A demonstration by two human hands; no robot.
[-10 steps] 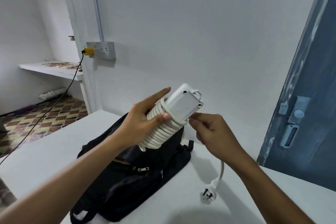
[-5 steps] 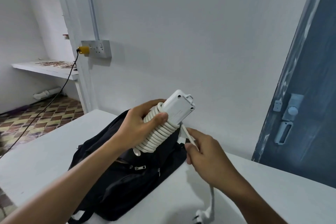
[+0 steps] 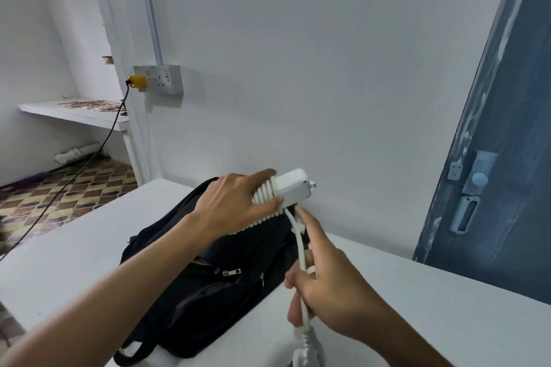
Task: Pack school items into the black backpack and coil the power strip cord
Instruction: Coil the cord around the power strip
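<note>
Hands: left hand (image 3: pixel 232 205) grips the coiled end of the power strip (image 3: pixel 293 189), fingers over the top, thumb under the coils; right hand (image 3: pixel 325 280) curls around the loose cord (image 3: pixel 299 243), index finger stretched up toward the strip.
Power strip: white block at centre frame, held in the air above the far end of the backpack (image 3: pixel 208 283), tilted up to the right; only its bare end shows past the left hand.
Coils: white cord wound in tight turns around the strip body, mostly under the left hand.
Loose cord: runs from the strip's underside down through the right hand, fairly straight.
Plug: white plug (image 3: pixel 308 357) at the bottom edge of the frame, just below the right hand, partly cut off; whether it touches the tabletop cannot be told.
Backpack: black, lying flat on the white tabletop (image 3: pixel 74 250), lower centre, zip pulls visible on its front.
Surroundings: white wall behind; wall socket (image 3: pixel 161 79) upper left with a yellow plug (image 3: pixel 137 81) and a black cable (image 3: pixel 98 146) trailing down to the left; blue door (image 3: pixel 507 173) at right; patterned tile floor (image 3: pixel 68 188) at left.
</note>
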